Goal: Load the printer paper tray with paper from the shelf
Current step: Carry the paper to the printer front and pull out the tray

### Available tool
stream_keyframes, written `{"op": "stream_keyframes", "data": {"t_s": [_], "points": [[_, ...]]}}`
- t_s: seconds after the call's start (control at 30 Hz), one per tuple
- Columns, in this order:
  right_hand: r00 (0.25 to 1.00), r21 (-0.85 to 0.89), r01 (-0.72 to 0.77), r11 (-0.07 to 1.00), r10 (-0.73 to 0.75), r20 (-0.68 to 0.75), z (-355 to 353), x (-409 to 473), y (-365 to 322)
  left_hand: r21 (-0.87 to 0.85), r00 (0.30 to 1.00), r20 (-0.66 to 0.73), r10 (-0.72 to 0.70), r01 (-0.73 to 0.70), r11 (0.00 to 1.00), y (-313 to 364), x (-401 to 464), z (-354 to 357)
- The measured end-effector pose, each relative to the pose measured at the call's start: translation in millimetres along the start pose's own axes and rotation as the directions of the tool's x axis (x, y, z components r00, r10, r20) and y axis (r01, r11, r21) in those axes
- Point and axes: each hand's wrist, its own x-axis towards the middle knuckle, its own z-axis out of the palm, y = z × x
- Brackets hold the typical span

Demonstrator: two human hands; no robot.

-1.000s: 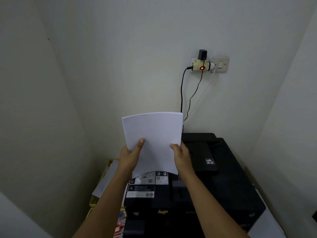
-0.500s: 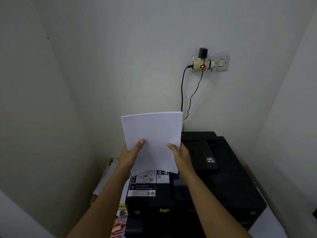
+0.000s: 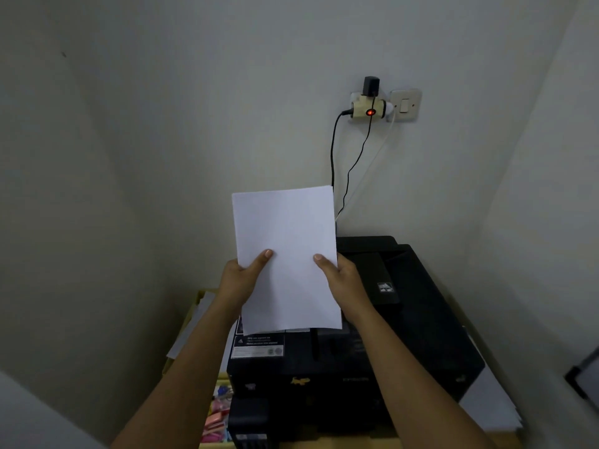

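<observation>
Paper: a thin stack of white printer paper (image 3: 287,254) held upright above the black plastic printer (image 3: 372,319), at 12 o'clock.
Left hand (image 3: 241,280): thumb pinches the left edge.
Right hand (image 3: 343,280): thumb pinches the right edge.
Handling: likely light, floppy and easily creased; both side edges suit best.

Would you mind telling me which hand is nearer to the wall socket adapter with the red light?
The right. The right hand grips the paper's right edge, below the adapter and slightly left of it. The left hand grips the left edge, farther left.
</observation>
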Motion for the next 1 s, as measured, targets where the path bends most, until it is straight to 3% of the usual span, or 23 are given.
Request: {"op": "stream_keyframes", "data": {"t_s": [0.57,1.0], "points": [[0.991,-0.046,-0.09,0.995,0.085,-0.107,-98,-80,0,0.006,0.973,0.184,-0.142,0.144,0.99,-6,-81,78],[0.984,-0.015,-0.174,0.985,0.173,-0.045,-152,-199,25,-0.031,0.984,0.134,-0.119,0.124,0.992,-39,-217,99]]}}
